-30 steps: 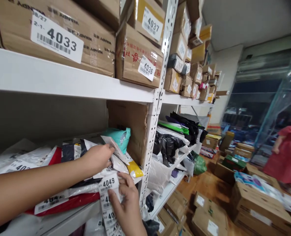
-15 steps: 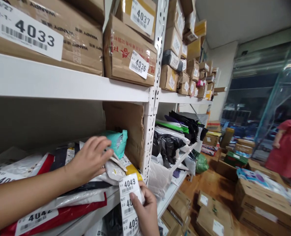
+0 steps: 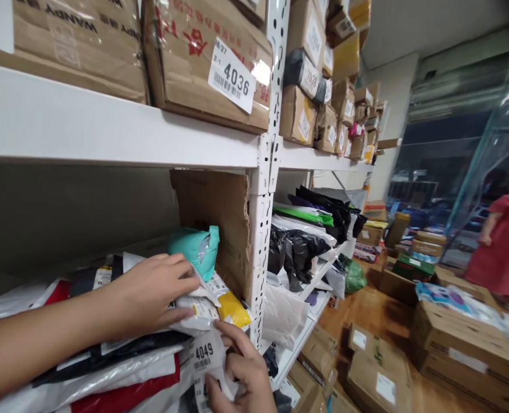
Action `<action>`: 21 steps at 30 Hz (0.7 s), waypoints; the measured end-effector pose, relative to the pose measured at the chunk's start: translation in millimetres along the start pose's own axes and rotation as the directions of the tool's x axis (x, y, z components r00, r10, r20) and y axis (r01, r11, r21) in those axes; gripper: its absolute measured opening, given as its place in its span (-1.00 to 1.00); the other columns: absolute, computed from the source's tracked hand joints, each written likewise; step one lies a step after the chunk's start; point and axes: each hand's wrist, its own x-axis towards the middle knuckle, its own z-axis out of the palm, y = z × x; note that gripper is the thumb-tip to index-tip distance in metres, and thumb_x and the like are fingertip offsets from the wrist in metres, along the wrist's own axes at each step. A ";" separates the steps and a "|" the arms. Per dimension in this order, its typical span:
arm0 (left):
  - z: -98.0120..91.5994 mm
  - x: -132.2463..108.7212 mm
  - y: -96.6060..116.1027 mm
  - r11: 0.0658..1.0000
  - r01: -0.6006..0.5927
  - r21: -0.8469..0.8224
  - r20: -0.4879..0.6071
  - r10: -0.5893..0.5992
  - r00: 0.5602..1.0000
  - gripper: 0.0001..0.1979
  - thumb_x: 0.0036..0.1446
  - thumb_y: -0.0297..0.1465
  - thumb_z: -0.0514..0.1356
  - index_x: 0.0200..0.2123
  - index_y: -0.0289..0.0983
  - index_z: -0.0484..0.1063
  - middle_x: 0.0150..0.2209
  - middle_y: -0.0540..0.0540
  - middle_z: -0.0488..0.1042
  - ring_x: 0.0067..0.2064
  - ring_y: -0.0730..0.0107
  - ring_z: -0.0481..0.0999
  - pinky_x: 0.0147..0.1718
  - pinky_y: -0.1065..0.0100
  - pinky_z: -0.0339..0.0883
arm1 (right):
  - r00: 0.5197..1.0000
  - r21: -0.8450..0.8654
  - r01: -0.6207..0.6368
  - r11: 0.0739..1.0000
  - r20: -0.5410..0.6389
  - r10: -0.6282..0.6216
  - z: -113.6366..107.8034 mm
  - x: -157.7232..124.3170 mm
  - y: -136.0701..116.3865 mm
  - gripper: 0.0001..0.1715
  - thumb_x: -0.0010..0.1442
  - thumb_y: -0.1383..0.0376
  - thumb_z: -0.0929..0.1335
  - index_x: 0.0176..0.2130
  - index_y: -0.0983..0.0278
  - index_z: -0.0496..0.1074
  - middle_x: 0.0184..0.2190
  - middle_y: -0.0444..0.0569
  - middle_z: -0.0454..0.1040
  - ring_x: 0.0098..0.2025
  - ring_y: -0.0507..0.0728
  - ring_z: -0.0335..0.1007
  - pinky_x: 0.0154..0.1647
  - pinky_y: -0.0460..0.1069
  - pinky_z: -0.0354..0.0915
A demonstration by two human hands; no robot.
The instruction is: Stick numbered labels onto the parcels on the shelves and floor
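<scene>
My left hand [image 3: 151, 292] lies flat on a white mailer bag [image 3: 196, 310] atop a pile of soft parcels on the lower shelf, fingers pressing it down. My right hand [image 3: 241, 373] grips a strip of white number labels [image 3: 205, 358]; the top one reads 4049 and sits against the front of the pile. A teal bag [image 3: 194, 246] and a yellow parcel [image 3: 233, 307] lie just beyond my left fingers. Red, black and white bags [image 3: 121, 373] lie under my forearm.
A white shelf board [image 3: 108, 137] above carries cardboard boxes, one labelled 4036 [image 3: 232, 74]. A perforated white upright [image 3: 263, 229] divides the bays. More bags [image 3: 306, 241] fill the right bay. Cartons [image 3: 456, 344] cover the floor. A person in red [image 3: 506, 246] stands far right.
My left hand dropped from the raised mailer and now presses it flat. My right hand moved the label strip in against the pile's front. The view shifted down and right.
</scene>
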 end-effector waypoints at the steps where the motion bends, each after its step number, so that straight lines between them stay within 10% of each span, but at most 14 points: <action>1: -2.5 -0.6 1.6 1.000 -0.014 0.015 -0.010 0.014 1.000 -0.86 0.09 -0.24 0.21 -0.38 -0.17 0.45 -0.26 -0.09 0.45 -0.19 0.13 0.41 -0.27 0.22 0.22 | 1.000 0.011 0.006 1.000 0.008 -0.006 -4.7 1.3 -2.4 -0.63 -0.04 0.46 0.34 -0.59 0.24 0.03 -0.08 0.06 0.48 -0.28 0.07 0.47 -0.27 -0.07 0.34; 4: -11.1 -5.3 0.9 0.998 -0.051 0.046 -0.011 0.051 0.999 -0.87 0.03 -0.25 0.23 -0.37 -0.16 0.48 -0.26 -0.10 0.42 -0.20 0.11 0.37 -0.25 0.15 0.20 | 0.995 -0.001 -0.102 0.995 0.014 0.102 -20.2 5.2 -13.1 -0.70 -0.01 0.44 0.33 -0.55 0.21 0.10 -0.50 -0.15 0.44 -0.51 -0.01 0.34 -0.51 -0.16 0.20; 11: -20.3 -11.8 -14.1 0.991 -0.040 0.127 -0.057 0.048 0.997 -0.84 -0.05 -0.44 0.24 -0.32 -0.17 0.43 -0.23 -0.09 0.41 -0.23 0.16 0.40 -0.30 0.22 0.24 | 0.914 -0.103 -0.368 0.924 0.140 0.380 -35.8 54.5 -36.1 -0.70 0.26 0.14 0.24 -0.11 0.19 0.43 -0.51 -0.15 0.44 -0.50 0.05 0.30 -0.46 -0.09 0.16; 15: -9.0 -12.2 -16.7 0.960 -0.023 0.280 -0.115 0.057 0.992 -0.93 0.12 -0.46 0.12 -0.40 -0.22 0.38 -0.50 -0.02 0.35 -0.53 0.33 0.35 -0.55 0.32 0.11 | 0.878 -0.516 -0.289 0.806 0.192 0.438 -18.9 101.7 -41.7 -0.44 0.10 0.09 0.38 0.07 0.19 0.36 -0.47 -0.08 0.51 -0.43 0.14 0.42 -0.46 -0.07 0.15; 21: 6.2 -17.1 5.2 0.981 -0.116 0.158 -0.067 0.128 0.990 -0.76 0.18 -0.27 0.15 -0.48 -0.25 0.43 -0.53 -0.07 0.44 -0.49 0.28 0.45 -0.53 0.32 0.22 | 0.868 -0.816 -0.044 0.577 0.255 0.426 2.8 130.4 -37.6 -0.69 0.20 0.20 0.24 -0.31 0.26 0.53 -0.34 0.13 0.60 -0.29 0.26 0.53 -0.37 0.01 0.22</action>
